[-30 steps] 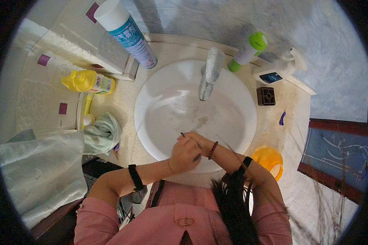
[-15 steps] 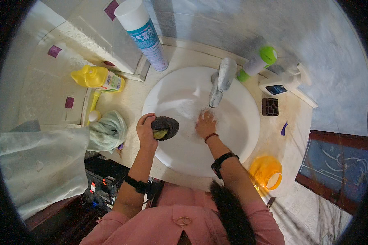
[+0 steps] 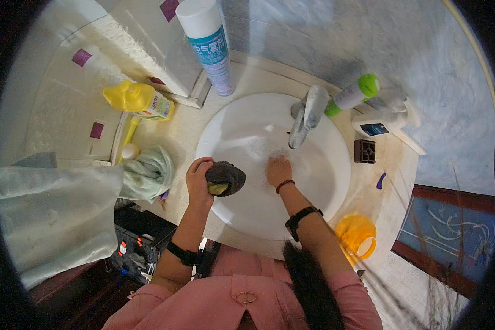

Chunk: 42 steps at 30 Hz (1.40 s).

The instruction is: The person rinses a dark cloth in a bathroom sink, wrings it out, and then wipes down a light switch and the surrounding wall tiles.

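While the left hand (image 3: 199, 184) grips the dark pad (image 3: 230, 177) at the left rim of the basin (image 3: 247, 215), the right hand (image 3: 279, 171) sits apart inside, closure unclear; a wet grip could drop the pad.

Right hand (image 3: 279, 171) at 3 o'clock is kinda blurry, can't make out the grip. Spray can (image 3: 212, 52) at 11 and pink shirt (image 3: 214, 300) at 6 both get chopped by the edge.
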{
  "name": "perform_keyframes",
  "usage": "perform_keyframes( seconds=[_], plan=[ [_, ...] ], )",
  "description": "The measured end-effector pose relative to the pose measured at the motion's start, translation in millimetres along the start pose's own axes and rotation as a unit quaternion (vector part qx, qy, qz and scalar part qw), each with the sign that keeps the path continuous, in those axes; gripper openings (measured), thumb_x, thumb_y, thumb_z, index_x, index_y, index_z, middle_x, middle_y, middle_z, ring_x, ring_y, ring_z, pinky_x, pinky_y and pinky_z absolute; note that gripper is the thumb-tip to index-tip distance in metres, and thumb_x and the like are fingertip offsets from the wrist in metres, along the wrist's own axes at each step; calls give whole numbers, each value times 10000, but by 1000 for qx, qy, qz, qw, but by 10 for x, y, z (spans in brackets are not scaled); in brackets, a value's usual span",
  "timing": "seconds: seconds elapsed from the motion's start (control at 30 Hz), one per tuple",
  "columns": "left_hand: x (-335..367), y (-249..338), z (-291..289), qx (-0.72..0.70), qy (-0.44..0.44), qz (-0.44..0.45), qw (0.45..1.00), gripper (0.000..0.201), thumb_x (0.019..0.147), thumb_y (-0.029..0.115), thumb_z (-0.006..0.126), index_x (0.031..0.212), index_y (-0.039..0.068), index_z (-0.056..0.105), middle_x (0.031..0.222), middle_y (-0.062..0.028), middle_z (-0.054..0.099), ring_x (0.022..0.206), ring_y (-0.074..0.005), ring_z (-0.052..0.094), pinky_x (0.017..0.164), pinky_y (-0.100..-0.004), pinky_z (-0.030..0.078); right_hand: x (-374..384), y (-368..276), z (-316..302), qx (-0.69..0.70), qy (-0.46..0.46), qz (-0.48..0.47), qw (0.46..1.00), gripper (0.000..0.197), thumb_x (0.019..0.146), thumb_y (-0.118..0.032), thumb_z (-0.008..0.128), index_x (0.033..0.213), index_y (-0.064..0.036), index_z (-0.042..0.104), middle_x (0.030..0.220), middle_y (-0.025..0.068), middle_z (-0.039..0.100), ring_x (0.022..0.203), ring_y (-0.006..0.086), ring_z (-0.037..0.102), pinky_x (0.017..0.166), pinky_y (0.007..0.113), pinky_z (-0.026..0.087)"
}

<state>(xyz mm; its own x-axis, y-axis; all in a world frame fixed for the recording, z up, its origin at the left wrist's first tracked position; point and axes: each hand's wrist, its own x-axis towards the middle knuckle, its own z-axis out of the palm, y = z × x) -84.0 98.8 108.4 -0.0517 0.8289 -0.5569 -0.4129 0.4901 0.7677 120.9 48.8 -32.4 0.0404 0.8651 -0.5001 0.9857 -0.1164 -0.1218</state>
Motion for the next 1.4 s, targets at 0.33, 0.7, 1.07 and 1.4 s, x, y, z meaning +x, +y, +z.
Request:
perform_keyframes(
  seconds=[0.33,0.7,1.07,1.4],
  plan=[
    [-90,42,0,-8,3,-17,1000,132,726,30,521,840,-27,555,761,-82,552,693,-162,548,649,-261,460,226,63,79,-35,40,-1,999,263,794,-182,420,986,-68,559,1038,142,562,1028,297,479,851,415,371],
    [-135,98,-24,-29,-19,-3,999,137,723,48,517,836,-20,553,776,-78,546,711,-167,540,654,-271,457,34,223,-101,107,71,34,991,280,796,-189,416,1006,-48,537,1019,139,565,974,320,501,825,419,407],
    [-210,176,2,-96,-32,-38,994,164,715,96,533,849,0,542,766,-83,553,708,-199,550,667,-311,468,-873,717,-60,199,161,-52,965,198,807,-104,448,959,-10,534,970,151,557,827,308,554,763,348,449],
    [-570,385,171,-115,-33,3,993,165,744,107,517,884,21,527,745,-66,560,685,-198,560,641,-322,477,-1153,782,-203,570,163,-63,803,201,816,-155,515,950,-8,543,931,101,594,871,230,570,758,323,451]
  ],
)
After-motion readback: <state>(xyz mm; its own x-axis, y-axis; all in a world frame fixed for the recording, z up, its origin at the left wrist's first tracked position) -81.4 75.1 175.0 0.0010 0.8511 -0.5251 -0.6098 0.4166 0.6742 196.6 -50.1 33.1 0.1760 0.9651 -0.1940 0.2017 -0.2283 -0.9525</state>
